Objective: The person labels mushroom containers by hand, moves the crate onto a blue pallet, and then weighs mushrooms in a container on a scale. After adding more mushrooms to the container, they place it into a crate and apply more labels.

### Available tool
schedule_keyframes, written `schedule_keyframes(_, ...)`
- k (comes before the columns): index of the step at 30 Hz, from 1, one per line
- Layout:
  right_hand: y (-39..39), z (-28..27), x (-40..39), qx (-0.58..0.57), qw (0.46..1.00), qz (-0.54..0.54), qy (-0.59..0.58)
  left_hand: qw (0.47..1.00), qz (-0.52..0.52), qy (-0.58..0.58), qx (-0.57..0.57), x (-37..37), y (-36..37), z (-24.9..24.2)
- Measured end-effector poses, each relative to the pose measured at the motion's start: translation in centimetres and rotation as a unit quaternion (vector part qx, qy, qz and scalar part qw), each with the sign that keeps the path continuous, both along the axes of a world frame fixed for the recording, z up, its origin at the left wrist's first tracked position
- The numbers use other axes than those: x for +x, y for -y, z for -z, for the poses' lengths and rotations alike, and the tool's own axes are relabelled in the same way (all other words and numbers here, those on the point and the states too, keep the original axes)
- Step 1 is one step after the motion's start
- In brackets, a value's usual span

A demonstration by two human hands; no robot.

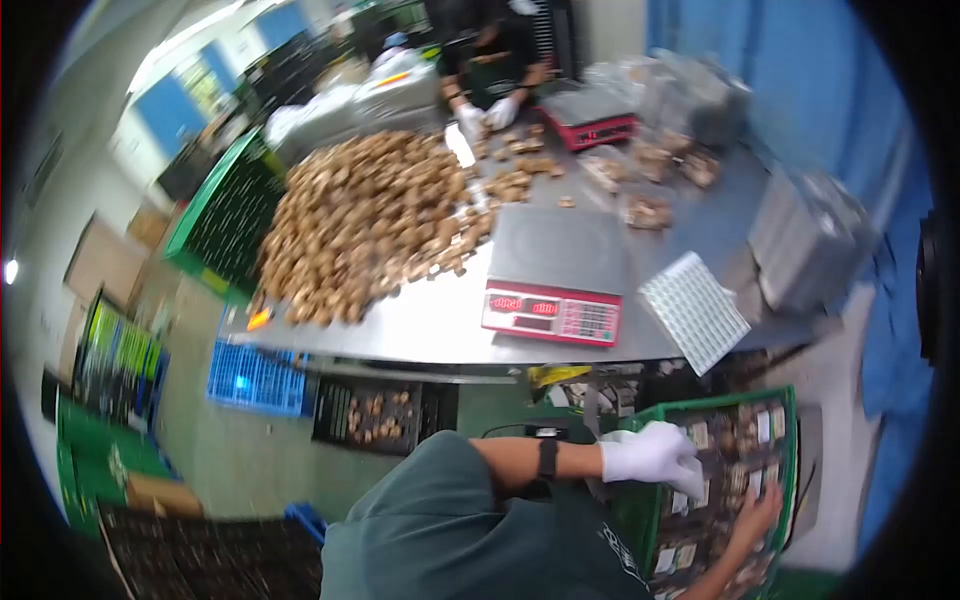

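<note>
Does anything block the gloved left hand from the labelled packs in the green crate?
Nothing visible does. The left hand reaches over the near side of the green crate, with labelled packs uncovered around its fingers. The bare right hand is farther right, not between. Blur hides whether either touches a pack.

Blue curtain [815, 95] at right; blue crate [255, 380] at left.
</note>
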State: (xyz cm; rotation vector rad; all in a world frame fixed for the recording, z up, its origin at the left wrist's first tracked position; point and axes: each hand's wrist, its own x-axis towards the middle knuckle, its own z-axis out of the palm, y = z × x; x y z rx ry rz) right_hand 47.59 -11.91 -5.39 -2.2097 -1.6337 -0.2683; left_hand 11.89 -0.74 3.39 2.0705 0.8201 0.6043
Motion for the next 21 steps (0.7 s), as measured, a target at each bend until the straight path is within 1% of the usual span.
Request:
schedule_keyframes(1,-0.3,-2.8,-2.6,-0.025,0.978,-0.019,-0.206,0.999,-0.021,0.017,0.035,0.9,-0.2,2.1)
schedule_keyframes(2,-0.1,-4.7,-5.1,-0.053,0.914,-0.019,-0.403,0.998,-0.040,0.022,0.033,1.1,0.0,1.9)
schedule_keyframes(3,0.2,-5.9,-9.1,-0.005,0.843,-0.115,-0.526,0.998,-0.051,0.025,0.033,1.1,0.1,1.3)
schedule_keyframes(4,0.6,-6.6,-12.5,0.041,0.744,-0.205,-0.635,0.997,-0.059,0.027,0.035,1.1,0.2,0.6)
schedule_keyframes(5,1.1,-5.8,-14.1,0.011,0.805,-0.181,-0.564,0.996,-0.080,0.038,0.010,1.1,0.4,0.1)
schedule_keyframes(7,0.9,-4.4,-14.9,-0.116,0.804,-0.223,-0.539,0.992,-0.113,0.053,-0.020,0.7,0.6,0.3)
schedule_keyframes(8,0.8,-3.7,-15.3,-0.126,0.802,-0.229,-0.537,0.990,-0.123,0.058,-0.034,0.5,0.3,0.7)
schedule_keyframes(9,0.7,-3.6,-16.1,-0.122,0.801,-0.203,-0.550,0.988,-0.131,0.062,-0.048,0.2,0.1,0.9)
schedule_keyframes(10,0.6,-3.7,-16.8,-0.115,0.799,-0.175,-0.563,0.991,-0.128,0.027,-0.032,-0.9,-0.1,-0.4)
schedule_keyframes(11,0.6,-4.0,-17.2,-0.120,0.799,-0.175,-0.562,0.994,-0.110,0.008,0.006,-2.2,-0.3,-2.1)
schedule_keyframes(12,0.5,-4.3,-17.7,-0.099,0.797,-0.168,-0.571,0.982,-0.109,0.050,0.143,-2.5,-0.6,-1.6)
schedule_keyframes(13,0.3,-5.2,-18.7,-0.076,0.795,-0.158,-0.580,0.950,-0.104,0.092,0.278,-2.6,-1.0,-0.7)
schedule_keyframes(14,0.0,-6.2,-20.0,-0.039,0.794,-0.166,-0.583,0.945,-0.054,0.133,0.294,-2.2,-1.3,0.0)
schedule_keyframes(15,-0.6,-6.2,-20.2,-0.036,0.798,-0.155,-0.582,0.947,0.024,0.173,0.269,-1.3,-1.2,1.5)
schedule_keyframes(17,-0.2,-5.6,-19.4,-0.082,0.781,-0.081,-0.614,0.963,0.103,0.214,0.124,-0.9,-0.3,3.2)
schedule_keyframes(18,-0.5,-7.1,-20.6,-0.080,0.812,-0.055,-0.576,0.966,0.053,0.239,0.083,-0.6,0.4,3.5)
schedule_keyframes(19,-0.5,-8.4,-21.2,-0.086,0.819,-0.043,-0.566,0.964,0.018,0.265,0.033,-0.7,0.8,3.6)
schedule_keyframes(20,-0.4,-8.1,-20.6,-0.085,0.826,-0.043,-0.556,0.964,-0.016,0.249,0.096,0.0,0.8,3.5)
schedule_keyframes(21,0.1,-7.7,-20.7,-0.051,0.822,-0.054,-0.565,0.969,0.014,0.205,0.136,-0.6,0.6,1.4)
